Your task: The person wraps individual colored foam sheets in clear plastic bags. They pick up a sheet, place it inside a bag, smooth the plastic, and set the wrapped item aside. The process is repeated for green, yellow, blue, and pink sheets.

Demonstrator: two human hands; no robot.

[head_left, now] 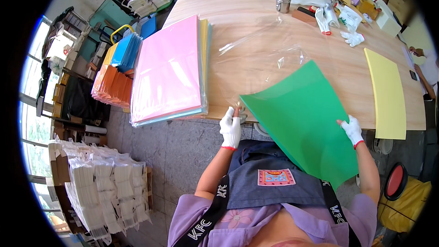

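A large green sheet (302, 114) curves over the table's front edge, its near part hanging down by my apron. My right hand (352, 131), in a white fingerless-tipped glove, grips the sheet's right edge. At the sheet's left corner my left hand (230, 128), gloved the same way, pinches with thumb and finger at shiny clear plastic film. That clear plastic film (280, 60) lies on the tabletop, partly under the green sheet; its outline is hard to make out. To the left lies a stack of pink, yellow and blue sheets (169, 68) in clear wrapping.
A yellow sheet (386, 92) lies on the table's right part. Loose white gloves (352, 39), a metal cup (282, 4) and packets are at the back right. Orange and blue folders (112, 84) stand left of the stack. White bundles (103, 183) fill the lower left.
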